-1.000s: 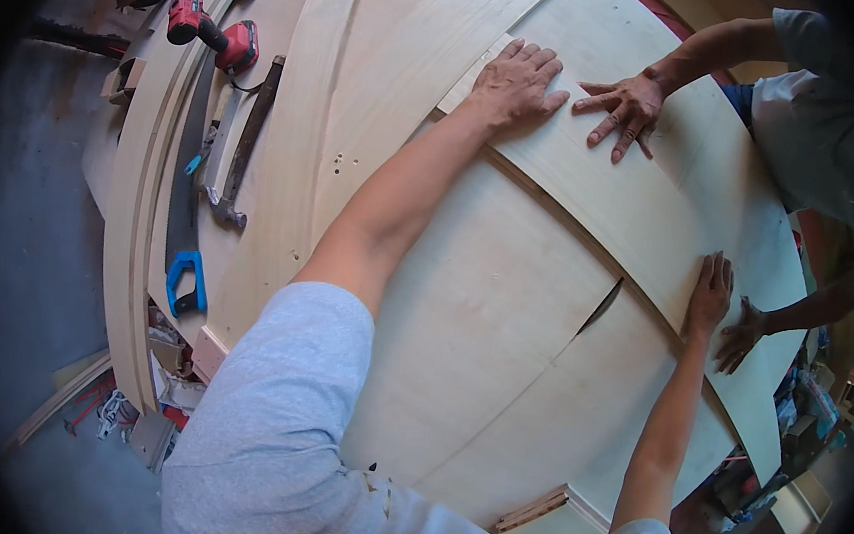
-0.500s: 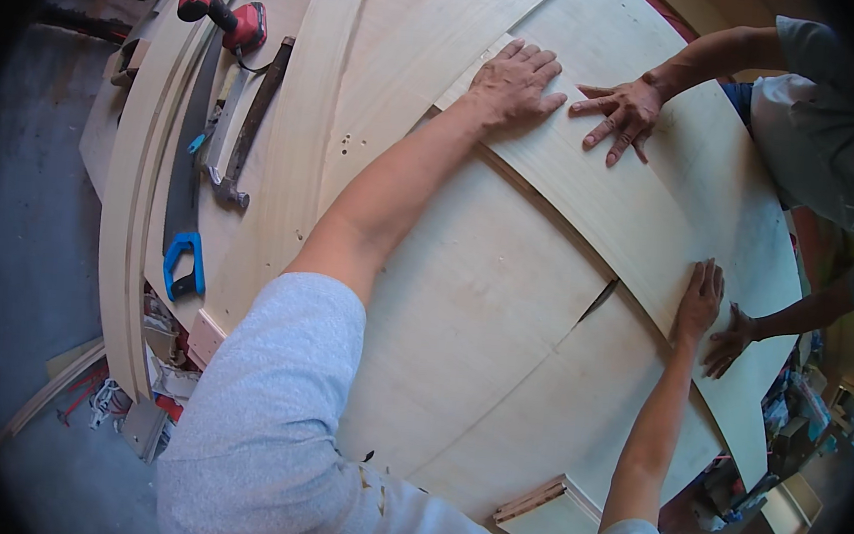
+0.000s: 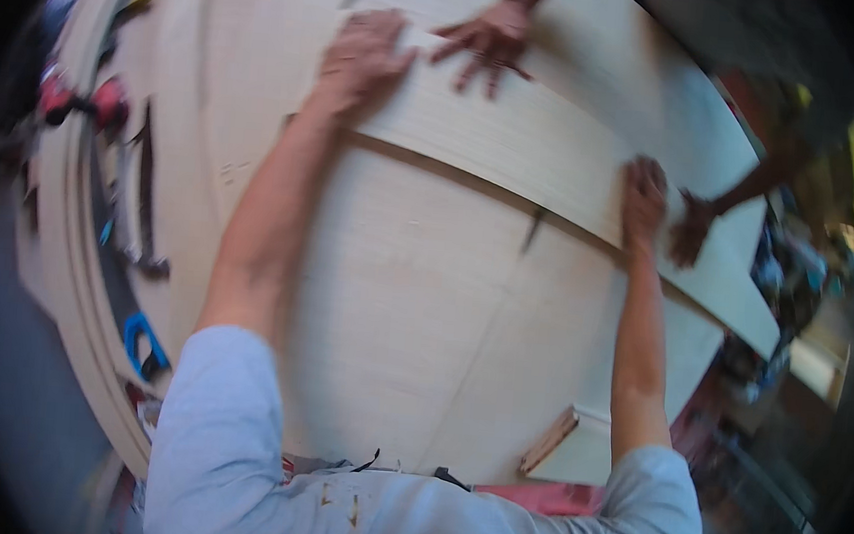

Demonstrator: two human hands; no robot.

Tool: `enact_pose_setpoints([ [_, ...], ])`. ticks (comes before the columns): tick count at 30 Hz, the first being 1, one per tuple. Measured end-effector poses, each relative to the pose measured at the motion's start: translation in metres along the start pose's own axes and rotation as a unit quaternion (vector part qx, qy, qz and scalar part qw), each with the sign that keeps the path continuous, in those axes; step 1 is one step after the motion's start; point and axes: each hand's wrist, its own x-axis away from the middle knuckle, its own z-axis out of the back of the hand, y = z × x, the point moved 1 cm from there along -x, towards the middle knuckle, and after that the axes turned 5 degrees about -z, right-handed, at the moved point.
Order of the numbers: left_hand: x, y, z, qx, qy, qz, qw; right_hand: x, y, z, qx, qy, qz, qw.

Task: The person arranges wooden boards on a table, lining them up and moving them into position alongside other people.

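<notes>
A long pale wooden strip (image 3: 537, 140) lies across larger plywood sheets (image 3: 414, 306) on the bench. My left hand (image 3: 363, 56) presses flat on the strip's left end, fingers spread. My right hand (image 3: 643, 199) rests flat on the strip's lower edge toward the right. Another person's hand (image 3: 487, 41) presses on the strip just right of my left hand, and their other hand (image 3: 693, 228) sits next to my right hand. The picture is blurred by motion.
A red power drill (image 3: 79, 104) lies at the far left edge of the bench, beside a dark bar clamp (image 3: 135, 214) and a blue clamp handle (image 3: 145, 340). A small wooden block (image 3: 549, 439) sits near the front edge. Cluttered items stand at the right.
The view has swung so the bench sits lower and more to the right. All hands stay pressed on the strip; my right hand has shifted slightly up along it.
</notes>
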Motion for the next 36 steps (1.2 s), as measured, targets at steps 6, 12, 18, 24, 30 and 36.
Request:
enact_pose_setpoints([
  [6,0.015,0.007,0.011,-0.035,-0.043,-0.007,0.998,0.018,-0.017,0.015,0.000,0.022,0.021,1.000],
  [12,0.031,0.008,0.014,-0.057,-0.051,-0.010,0.997,0.035,-0.026,0.025,-0.012,0.021,0.047,0.999],
  [18,0.045,0.013,0.021,-0.036,-0.065,-0.008,0.997,0.050,-0.026,0.029,0.003,0.062,0.069,0.996],
  [24,0.058,0.018,0.024,-0.036,-0.054,-0.005,0.998,0.066,-0.019,0.028,-0.004,0.058,0.076,0.995],
  [30,0.073,0.024,0.034,-0.025,-0.059,0.001,0.998,0.081,-0.019,0.028,0.031,0.080,0.098,0.991],
  [36,0.087,0.028,0.041,-0.021,-0.047,0.010,0.999,0.091,-0.025,0.032,0.035,0.046,0.047,0.997],
])
